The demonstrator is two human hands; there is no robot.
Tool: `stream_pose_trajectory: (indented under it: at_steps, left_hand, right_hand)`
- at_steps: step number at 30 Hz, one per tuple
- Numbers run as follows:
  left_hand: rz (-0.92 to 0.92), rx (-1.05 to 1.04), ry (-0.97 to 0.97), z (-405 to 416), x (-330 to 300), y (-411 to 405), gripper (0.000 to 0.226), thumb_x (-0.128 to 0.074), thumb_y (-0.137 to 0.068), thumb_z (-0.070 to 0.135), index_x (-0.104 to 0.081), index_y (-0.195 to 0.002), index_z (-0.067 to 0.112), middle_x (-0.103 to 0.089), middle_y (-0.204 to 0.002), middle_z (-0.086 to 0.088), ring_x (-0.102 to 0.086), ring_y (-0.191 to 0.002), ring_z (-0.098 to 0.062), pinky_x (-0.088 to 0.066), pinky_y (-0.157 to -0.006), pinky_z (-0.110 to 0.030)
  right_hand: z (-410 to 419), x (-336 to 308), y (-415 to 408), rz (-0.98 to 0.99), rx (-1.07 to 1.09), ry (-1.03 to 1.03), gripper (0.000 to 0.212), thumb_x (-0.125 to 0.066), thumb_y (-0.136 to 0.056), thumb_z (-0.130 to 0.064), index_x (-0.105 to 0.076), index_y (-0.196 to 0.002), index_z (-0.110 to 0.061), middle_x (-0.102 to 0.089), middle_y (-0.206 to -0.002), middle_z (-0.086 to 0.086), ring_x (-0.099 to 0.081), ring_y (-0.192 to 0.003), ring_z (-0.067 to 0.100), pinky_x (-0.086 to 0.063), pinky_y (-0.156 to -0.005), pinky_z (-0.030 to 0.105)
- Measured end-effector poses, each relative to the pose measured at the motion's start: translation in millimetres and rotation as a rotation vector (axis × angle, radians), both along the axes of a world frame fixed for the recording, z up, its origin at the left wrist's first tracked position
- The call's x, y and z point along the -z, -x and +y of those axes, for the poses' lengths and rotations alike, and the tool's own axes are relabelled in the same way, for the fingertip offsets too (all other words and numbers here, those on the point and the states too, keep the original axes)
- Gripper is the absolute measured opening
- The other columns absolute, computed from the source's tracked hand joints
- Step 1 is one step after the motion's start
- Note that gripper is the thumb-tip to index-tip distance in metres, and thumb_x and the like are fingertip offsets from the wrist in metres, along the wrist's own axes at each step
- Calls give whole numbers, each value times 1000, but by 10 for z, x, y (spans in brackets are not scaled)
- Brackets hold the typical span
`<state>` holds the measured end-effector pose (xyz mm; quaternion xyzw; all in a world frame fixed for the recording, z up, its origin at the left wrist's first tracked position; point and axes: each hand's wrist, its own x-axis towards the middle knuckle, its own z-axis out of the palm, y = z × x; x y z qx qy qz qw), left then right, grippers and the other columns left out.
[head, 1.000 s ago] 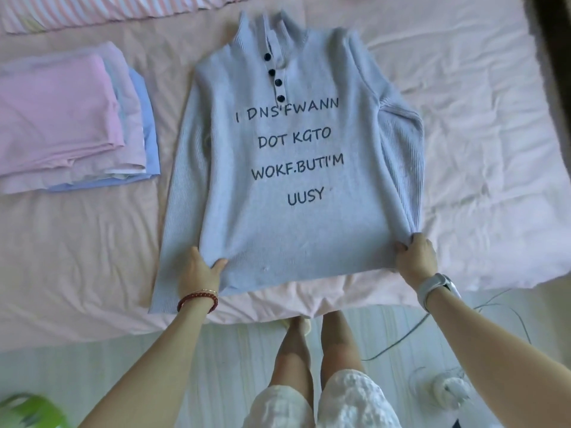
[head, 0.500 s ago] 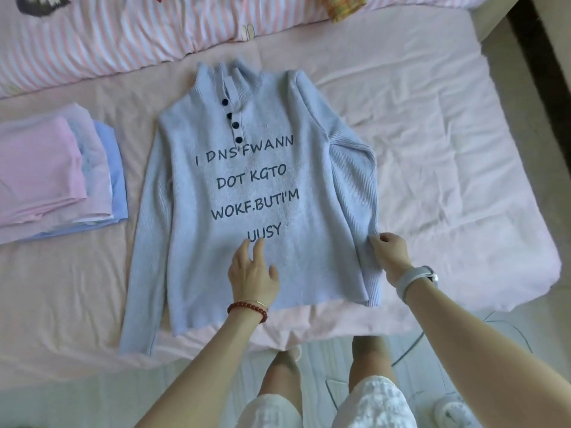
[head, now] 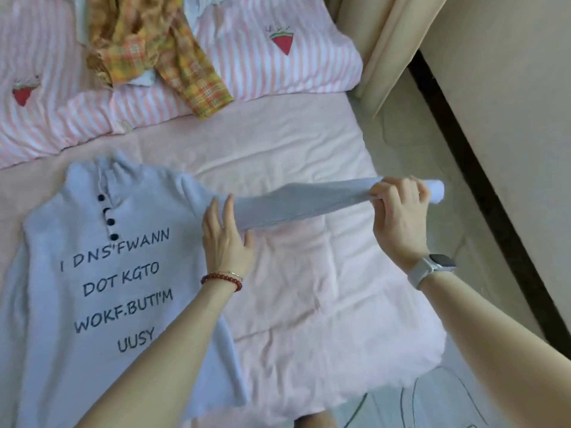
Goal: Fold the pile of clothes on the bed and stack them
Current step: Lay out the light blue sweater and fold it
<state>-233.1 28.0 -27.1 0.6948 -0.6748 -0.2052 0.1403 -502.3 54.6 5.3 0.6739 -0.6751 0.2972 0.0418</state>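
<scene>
While the grey sweater lies face-up and unfolded on the bed, the right hand grips its sleeve cuff, the left hand rests open-fingered near the shoulder. A plaid garment, apparently unfolded, awaits; any stack is out of view.

Head camera looks steeply down, close over the bed.

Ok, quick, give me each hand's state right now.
Left hand: open, straight fingers resting on the sweater where its sleeve starts.
Right hand: closed in a grip on the sleeve's cuff end, holding it stretched out sideways.
</scene>
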Motion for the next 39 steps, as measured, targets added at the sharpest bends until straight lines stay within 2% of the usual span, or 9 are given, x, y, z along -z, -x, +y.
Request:
stream_pose_trajectory:
  at_steps: [5, 10, 15, 18, 21, 24, 29, 35, 39]
  left_hand:
    - [-211, 374, -331, -223, 275, -87, 63, -56, -87, 21, -29, -143, 17, -33, -146, -9, -27, -135, -27, -26, -109, -37]
    - [-126, 364, -320, -299, 353, -114, 63, -31, -79, 51, -57, -127, 19, -53, -132, -2, -44, -120, -26, -29, -102, -27]
    - [-196, 347, -210, -677, 455, -35, 45, -37, -89, 43, -59, -117, 16, -47, -139, 0, -35, -131, -19, -24, -105, -30]
    - [-411, 511, -365, -882, 488, 86, 49, -48, -90, 42, -36, -135, 26, -43, -139, 7, -31, -133, -17, -19, -108, -38]
    - [-353, 491, -472, -1035, 503, 139, 36, -58, -85, 44, -53, -117, 28, -59, -122, 4, -50, -118, -19, -30, -102, -34]
    - [83, 213, -456, -1195, 360, 99, 26, -75, -71, 37, -57, -83, 23, -63, -91, -3, -56, -89, -22, -42, -85, -35]
    - [368, 86, -262, -1211, 50, 16, 18, -67, -82, 7, -52, -87, 18, -56, -93, 3, -50, -88, -13, -40, -85, -26]
    - [768, -259, -524, -931, -386, -645, 17, -43, -97, 32, -56, -94, 23, -57, -111, -2, -58, -91, -12, -45, -81, -28]
    - [1143, -438, -665, -589, -769, -1703, 57, -56, -73, 65, -67, -98, 15, -66, -104, -8, -65, -94, -25, -56, -77, -40]
  right_hand:
    - [177, 615, 174, 13, 263, -457, 29, -50, -77, 8, -60, -99, -7, -57, -114, 14, -48, -109, 32, -28, -99, 51]
    - [164, 849, -46, -702, 464, -850, 32, -43, -94, -11, -51, -123, -4, -55, -108, 8, -56, -101, 29, -40, -80, 30]
    - [-267, 917, -214, -1672, 867, -627, 22, -43, -93, -7, -48, -72, -7, -48, -70, 7, -48, -50, 15, -44, -45, 22]
    - [-509, 913, -186, -1881, 954, -492, 14, -50, -93, -11, -49, -79, -8, -54, -73, 7, -53, -58, 16, -45, -57, 25]
    - [-643, 892, -81, -2001, 931, -445, 6, -54, -92, -13, -51, -88, -10, -54, -72, 5, -53, -60, 16, -49, -64, 28]
    - [-702, 785, -26, -1901, 885, -342, 13, -50, -91, -10, -49, -80, -16, -51, -72, 1, -52, -68, 15, -51, -71, 29]
    - [-685, 439, -207, -1410, 685, -134, 21, -50, -89, -10, -43, -72, -20, -46, -75, -4, -46, -73, 12, -50, -70, 32]
    - [-566, -232, -1037, -1019, 228, -125, 22, -48, -92, -5, -44, -81, -23, -50, -73, -18, -51, -70, -7, -41, -62, 9]
    - [-189, -455, -1965, -784, -181, -192, 15, -48, -91, -17, -51, -105, -21, -61, -86, -9, -62, -79, 15, -52, -71, 29]
